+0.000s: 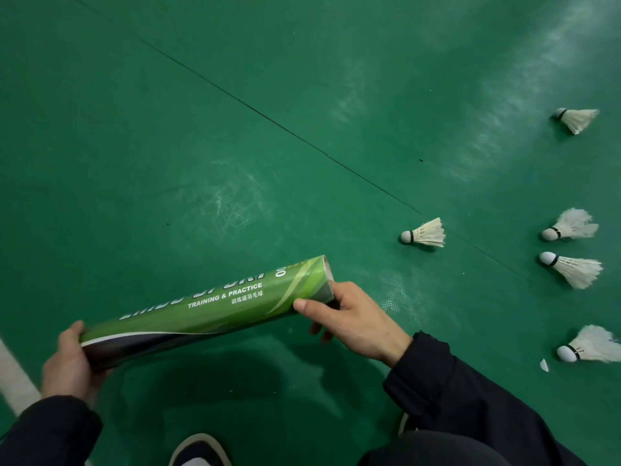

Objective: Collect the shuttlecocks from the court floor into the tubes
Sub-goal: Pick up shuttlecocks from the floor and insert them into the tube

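Steadying long green cardboard tube (208,309) lower left, both hands: left hand (69,363) cups base, right hand (353,319) fingers (304,305) curled at open mouth, likely readying loading. Five white feather shuttlecocks (424,232) lie right on green court floor (235,129).

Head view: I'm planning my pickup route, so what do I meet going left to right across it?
Left hand → green tube → right hand → lone shuttlecock. The four shuttlecocks at the far right overlap in the order, so I leave them out.
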`<state>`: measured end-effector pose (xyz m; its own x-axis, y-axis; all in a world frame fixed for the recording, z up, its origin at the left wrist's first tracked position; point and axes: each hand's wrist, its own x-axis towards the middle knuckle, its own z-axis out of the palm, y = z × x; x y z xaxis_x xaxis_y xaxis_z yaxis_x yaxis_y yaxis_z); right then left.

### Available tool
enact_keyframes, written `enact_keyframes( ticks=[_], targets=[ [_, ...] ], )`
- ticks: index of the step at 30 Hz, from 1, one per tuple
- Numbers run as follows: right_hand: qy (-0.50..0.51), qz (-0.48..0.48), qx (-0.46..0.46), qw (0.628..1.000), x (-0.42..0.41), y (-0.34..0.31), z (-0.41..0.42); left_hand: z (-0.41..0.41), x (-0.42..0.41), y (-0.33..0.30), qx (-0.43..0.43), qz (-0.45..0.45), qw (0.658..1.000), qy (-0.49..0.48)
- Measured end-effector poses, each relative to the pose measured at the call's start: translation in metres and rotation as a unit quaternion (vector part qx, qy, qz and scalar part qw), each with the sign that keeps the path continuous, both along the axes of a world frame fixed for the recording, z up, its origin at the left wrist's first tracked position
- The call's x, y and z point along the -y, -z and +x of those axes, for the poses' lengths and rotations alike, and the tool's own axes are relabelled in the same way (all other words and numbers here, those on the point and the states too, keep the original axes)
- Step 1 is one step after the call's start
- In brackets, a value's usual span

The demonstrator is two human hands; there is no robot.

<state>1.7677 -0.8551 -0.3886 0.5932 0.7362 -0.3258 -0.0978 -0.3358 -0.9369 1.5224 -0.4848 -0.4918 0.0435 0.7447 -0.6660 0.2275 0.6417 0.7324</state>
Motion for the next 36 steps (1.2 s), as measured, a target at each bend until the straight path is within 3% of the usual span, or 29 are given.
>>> enact_keyframes(
  ticks=[3, 7, 10, 12, 15, 16, 18, 23, 27, 31, 36],
  targets=[
    [0.097, 0.022, -0.001, 0.995, -0.004, 0.007, -0.004, 0.031, 0.038, -0.032, 0.03, 0.0, 1.0, 0.0],
    [0.206, 0.081, 0.017, 0.975, -0.003, 0.011, -0.002, 0.052, 0.062, -0.062, 0.173, -0.05, 0.981, 0.066],
    [0.316, 0.108, -0.074, 0.94, 0.008, 0.015, 0.007, 0.049, 0.049, -0.062, 0.29, -0.15, 0.944, 0.038],
    [0.362, 0.104, -0.153, 0.914, 0.014, 0.022, 0.015, 0.052, 0.055, -0.071, 0.385, -0.162, 0.903, 0.101],
    [0.392, 0.086, -0.22, 0.889, 0.02, 0.034, 0.021, 0.064, 0.063, -0.082, 0.391, -0.126, 0.909, 0.075],
    [0.398, 0.085, -0.233, 0.883, 0.021, 0.038, 0.022, 0.07, 0.072, -0.086, 0.427, -0.147, 0.889, 0.076],
    [0.405, 0.093, -0.252, 0.874, 0.022, 0.044, 0.024, 0.077, 0.077, -0.089, 0.405, -0.13, 0.905, 0.014],
    [0.413, 0.061, -0.261, 0.87, 0.03, 0.054, 0.036, 0.107, 0.101, -0.104, 0.314, -0.073, 0.946, 0.018],
    [0.428, 0.06, -0.296, 0.852, 0.041, 0.056, 0.05, 0.113, 0.105, -0.098, 0.328, -0.133, 0.934, 0.046],
    [0.448, 0.107, -0.323, 0.827, 0.046, 0.057, 0.056, 0.113, 0.108, -0.084, 0.354, -0.205, 0.912, 0.013],
    [0.452, 0.098, -0.321, 0.826, 0.041, 0.054, 0.051, 0.102, 0.101, -0.053, 0.345, -0.191, 0.917, 0.064]
  ],
)
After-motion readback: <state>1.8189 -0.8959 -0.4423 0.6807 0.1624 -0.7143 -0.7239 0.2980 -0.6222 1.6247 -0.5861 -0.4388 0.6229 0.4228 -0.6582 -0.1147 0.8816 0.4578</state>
